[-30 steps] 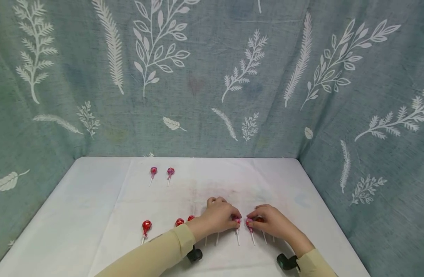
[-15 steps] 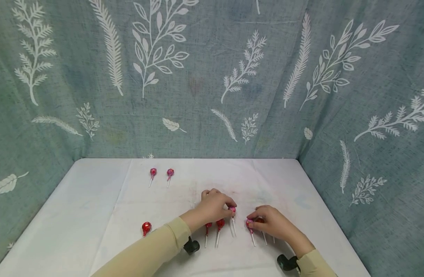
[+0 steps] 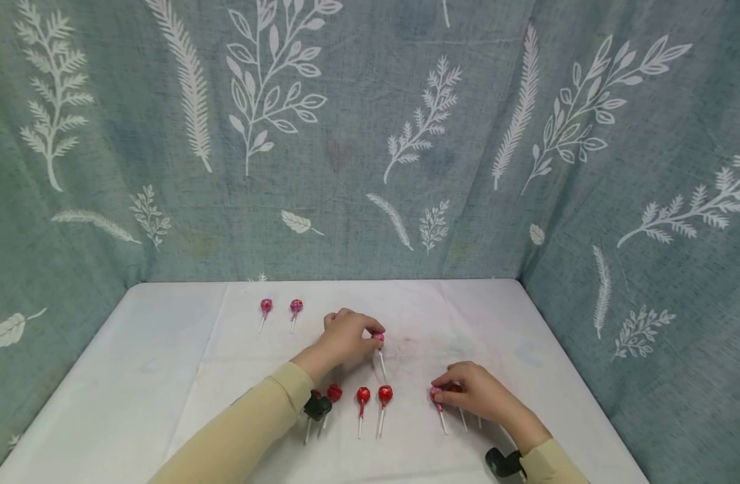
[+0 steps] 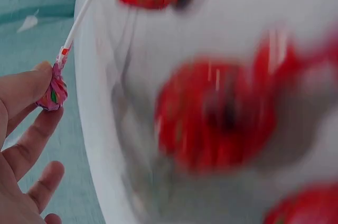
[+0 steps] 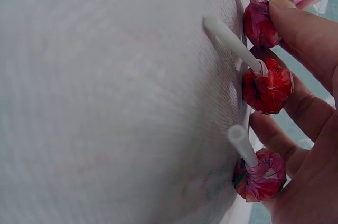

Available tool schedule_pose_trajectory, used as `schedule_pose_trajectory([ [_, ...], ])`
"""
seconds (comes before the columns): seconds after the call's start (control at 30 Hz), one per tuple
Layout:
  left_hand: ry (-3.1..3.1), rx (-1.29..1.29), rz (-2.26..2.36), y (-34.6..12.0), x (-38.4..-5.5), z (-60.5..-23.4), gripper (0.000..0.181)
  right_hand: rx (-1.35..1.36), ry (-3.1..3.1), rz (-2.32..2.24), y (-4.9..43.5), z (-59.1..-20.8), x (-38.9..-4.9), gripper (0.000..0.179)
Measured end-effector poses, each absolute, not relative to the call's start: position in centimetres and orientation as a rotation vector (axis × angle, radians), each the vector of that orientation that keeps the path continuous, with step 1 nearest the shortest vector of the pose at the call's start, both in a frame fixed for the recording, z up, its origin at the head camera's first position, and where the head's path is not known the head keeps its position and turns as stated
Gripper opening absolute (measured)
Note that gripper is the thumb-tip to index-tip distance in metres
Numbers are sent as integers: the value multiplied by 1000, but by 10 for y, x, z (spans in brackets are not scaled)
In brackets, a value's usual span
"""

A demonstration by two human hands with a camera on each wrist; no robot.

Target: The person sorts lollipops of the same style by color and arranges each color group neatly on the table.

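Between thumb and fingertip, my left hand point(image 3: 348, 336) pinches the pink-wrapped head of a lollipop point(image 4: 53, 95), its white stick pointing up in the left wrist view. Beyond it lie red lollipops point(image 3: 385, 394), several in a row on the table; the left forearm and wrist camera partly cover those further left. My right hand point(image 3: 475, 390) is low at the table, thumb and finger pinching another pink lollipop point(image 5: 261, 26). Under its other fingers lie a red lollipop point(image 5: 268, 86) and a pink-and-green one point(image 5: 260, 176), both mostly hidden in the head view.
Two pink lollipops point(image 3: 266, 306) lie side by side near the back left of the white-covered table point(image 3: 164, 349). Behind and beside the table hangs a grey-green curtain point(image 3: 345, 168) with white leaf prints.
My left hand has carried its pink lollipop back and to the left, away from the right hand, uncovering red lollipops in the row. The right hand stays in place.
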State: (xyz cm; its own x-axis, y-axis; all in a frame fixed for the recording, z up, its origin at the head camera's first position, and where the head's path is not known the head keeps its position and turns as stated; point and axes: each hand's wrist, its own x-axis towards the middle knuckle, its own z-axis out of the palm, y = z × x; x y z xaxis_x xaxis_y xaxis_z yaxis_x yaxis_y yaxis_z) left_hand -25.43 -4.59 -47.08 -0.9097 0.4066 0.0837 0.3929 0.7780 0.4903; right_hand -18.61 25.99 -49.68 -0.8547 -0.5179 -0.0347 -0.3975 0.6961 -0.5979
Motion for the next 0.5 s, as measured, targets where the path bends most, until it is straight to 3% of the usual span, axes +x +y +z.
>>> schedule_pose_trajectory([
  [0.5,2982,490,748,-94,-300,-473,26,-752,2690,-913,262,-498,-189,29],
])
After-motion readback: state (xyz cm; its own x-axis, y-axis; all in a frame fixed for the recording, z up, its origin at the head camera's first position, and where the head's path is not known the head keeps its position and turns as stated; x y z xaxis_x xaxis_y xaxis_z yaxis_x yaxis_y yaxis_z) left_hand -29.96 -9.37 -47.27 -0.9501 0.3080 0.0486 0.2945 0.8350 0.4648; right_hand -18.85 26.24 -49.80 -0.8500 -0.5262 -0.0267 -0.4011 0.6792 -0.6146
